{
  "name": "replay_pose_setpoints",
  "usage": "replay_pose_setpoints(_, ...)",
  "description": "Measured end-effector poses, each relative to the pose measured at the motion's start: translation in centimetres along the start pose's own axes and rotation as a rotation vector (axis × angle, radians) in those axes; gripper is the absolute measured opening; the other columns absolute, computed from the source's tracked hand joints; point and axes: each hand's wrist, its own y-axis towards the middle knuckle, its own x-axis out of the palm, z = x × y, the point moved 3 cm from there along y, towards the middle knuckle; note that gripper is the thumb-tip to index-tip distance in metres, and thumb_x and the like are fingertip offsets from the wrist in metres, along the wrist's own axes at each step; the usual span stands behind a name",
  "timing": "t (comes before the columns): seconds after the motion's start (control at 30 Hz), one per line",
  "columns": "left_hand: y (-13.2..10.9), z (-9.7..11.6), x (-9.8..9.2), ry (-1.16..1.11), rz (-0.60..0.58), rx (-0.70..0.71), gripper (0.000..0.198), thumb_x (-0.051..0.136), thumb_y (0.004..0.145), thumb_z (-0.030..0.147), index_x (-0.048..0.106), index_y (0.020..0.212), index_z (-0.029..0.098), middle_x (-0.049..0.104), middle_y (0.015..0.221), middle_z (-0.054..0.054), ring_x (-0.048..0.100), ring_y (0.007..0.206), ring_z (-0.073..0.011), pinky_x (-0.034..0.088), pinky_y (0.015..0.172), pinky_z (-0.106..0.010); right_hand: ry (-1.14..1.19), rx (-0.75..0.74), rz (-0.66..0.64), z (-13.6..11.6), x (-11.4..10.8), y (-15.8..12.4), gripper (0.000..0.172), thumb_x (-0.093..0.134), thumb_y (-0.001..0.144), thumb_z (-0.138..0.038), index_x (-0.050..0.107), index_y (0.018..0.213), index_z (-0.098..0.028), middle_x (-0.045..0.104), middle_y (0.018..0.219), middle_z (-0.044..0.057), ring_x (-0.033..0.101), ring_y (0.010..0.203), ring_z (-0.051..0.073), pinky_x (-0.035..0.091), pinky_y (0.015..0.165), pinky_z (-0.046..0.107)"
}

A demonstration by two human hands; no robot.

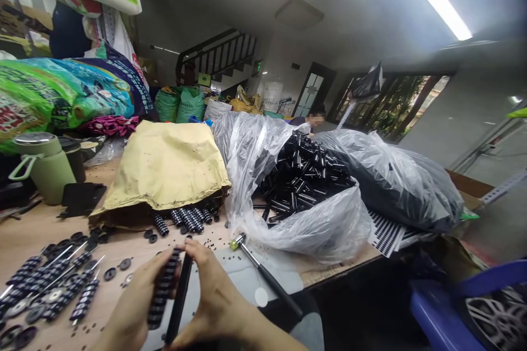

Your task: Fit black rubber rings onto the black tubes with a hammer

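My left hand (pixel 134 296) is closed around a black ridged roller (pixel 164 288), which looks like a stack of small discs. Beside it, my right hand (pixel 220 288) grips a slim, smooth black bar (pixel 180 301) between the fingertips at its top and the thumb at its lower end. Roller and bar stand nearly parallel, close together. Just right of my hands lies a small hammer (pixel 272 279) with a dark handle and a yellowish face. More ridged rollers (pixel 84 299), some with metal rods through them, lie at the left among loose black discs (pixel 110 274).
A yellow sack (pixel 168 162) lies ahead with ridged rollers at its mouth. Right of it, an open clear plastic bag (pixel 313 236) holds many black tubes (pixel 300 175). A green flask (pixel 47 167) stands at the left, a purple chair (pixel 444 307) at the right. A person (pixel 315 118) is behind the bags.
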Motion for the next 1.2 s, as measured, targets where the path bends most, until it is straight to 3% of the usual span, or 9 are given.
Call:
replay_pose_setpoints(0.07, -1.1, -2.3, 1.8, -0.131, -0.147, -0.100, 0.034, 0.064, 0.059, 0.045, 0.059, 0.073, 0.015, 0.055, 0.049, 0.000, 0.052, 0.041, -0.0149, 0.044, 0.038, -0.025, 0.000, -0.027, 0.002, -0.1, 0.0, 0.3, 0.119, 0.078, 0.039, -0.050, 0.010, 0.132, -0.019, 0.029, 0.135, 0.015, 0.028, 0.126, 0.027, 0.024, 0.105, 0.037)
replay_pose_setpoints(0.17, -1.1, -3.6, 2.9, -0.193, -0.153, -0.154, 0.032, 0.066, 0.059, 0.043, 0.055, 0.070, 0.015, 0.052, 0.047, 0.002, 0.050, 0.038, -0.0134, 0.040, 0.036, -0.022, 0.031, 0.022, -0.015, 0.7, 0.3, -0.1, 0.117, 0.078, 0.038, -0.050, 0.013, 0.130, -0.017, 0.031, 0.134, 0.016, 0.031, 0.125, 0.026, 0.025, 0.105, 0.035)
replay_pose_setpoints(0.6, 1.1, -6.8, 1.5, -0.079, -0.121, -0.195, 0.034, 0.066, 0.059, 0.046, 0.055, 0.070, 0.015, 0.052, 0.052, 0.000, 0.050, 0.038, -0.0127, 0.041, 0.037, -0.023, 0.179, 0.256, 0.008, 4.9, 4.1, -1.8, 0.104, 0.078, 0.035, -0.044, 0.030, 0.123, -0.017, 0.044, 0.119, 0.011, 0.047, 0.106, 0.024, 0.038, 0.093, 0.033)
replay_pose_setpoints(0.7, 2.1, -8.0, 1.1, 0.174, -0.111, -0.002, 0.035, 0.061, 0.062, 0.047, 0.061, 0.080, 0.018, 0.061, 0.071, -0.005, 0.059, 0.057, -0.0188, 0.050, 0.055, -0.032, 0.112, 0.319, 0.058, 6.4, 4.5, -2.8, 0.101, 0.076, 0.037, -0.040, 0.029, 0.123, -0.017, 0.042, 0.121, 0.012, 0.043, 0.111, 0.027, 0.035, 0.096, 0.037)
replay_pose_setpoints(0.8, 2.4, -9.5, 0.9, 0.592, -0.092, 0.416, 0.034, 0.057, 0.067, 0.039, 0.064, 0.097, 0.023, 0.060, 0.094, -0.008, 0.058, 0.086, -0.0239, 0.047, 0.078, -0.038, -0.026, 0.398, 0.123, 7.4, 4.8, -3.9, 0.090, 0.071, 0.046, -0.030, 0.029, 0.124, -0.015, 0.043, 0.121, 0.014, 0.040, 0.114, 0.030, 0.029, 0.100, 0.042)
replay_pose_setpoints(0.9, 2.6, -11.8, 0.9, 0.927, -0.122, 0.683, 0.034, 0.049, 0.073, 0.026, 0.063, 0.103, 0.024, 0.060, 0.090, -0.009, 0.058, 0.084, -0.0235, 0.048, 0.077, -0.036, -0.139, 0.468, 0.087, 7.9, 4.9, -5.2, 0.077, 0.061, 0.055, -0.019, 0.031, 0.125, -0.013, 0.044, 0.121, 0.016, 0.039, 0.115, 0.028, 0.025, 0.101, 0.044)
replay_pose_setpoints(1.0, 3.6, -13.6, 0.8, 1.117, -0.152, 0.805, 0.038, 0.042, 0.074, 0.014, 0.062, 0.105, 0.023, 0.062, 0.088, -0.009, 0.059, 0.078, -0.0218, 0.049, 0.072, -0.033, -0.142, 0.529, -0.027, 7.8, 3.8, -6.1, 0.087, 0.067, 0.051, -0.021, 0.029, 0.129, -0.013, 0.036, 0.130, 0.017, 0.030, 0.122, 0.031, 0.023, 0.103, 0.045)
replay_pose_setpoints(1.1, 4.2, -13.9, 0.3, 1.126, -0.160, 0.997, 0.037, 0.039, 0.076, 0.010, 0.063, 0.102, 0.024, 0.062, 0.087, -0.008, 0.059, 0.078, -0.0201, 0.050, 0.071, -0.031, -0.093, 0.515, -0.018, 5.5, 0.2, -4.7, 0.091, 0.071, 0.055, -0.032, 0.026, 0.132, -0.016, 0.040, 0.128, 0.013, 0.036, 0.118, 0.028, 0.031, 0.100, 0.040)
replay_pose_setpoints(1.2, 4.2, -13.5, 0.1, 1.092, -0.173, 1.110, 0.025, 0.045, 0.081, 0.018, 0.059, 0.102, 0.022, 0.060, 0.092, -0.006, 0.058, 0.082, -0.0183, 0.050, 0.071, -0.032, -0.068, 0.296, -0.103, 0.4, -2.7, 0.5, 0.060, 0.051, 0.079, -0.031, 0.024, 0.133, -0.029, 0.058, 0.103, 0.001, 0.056, 0.089, 0.015, 0.044, 0.083, 0.026)
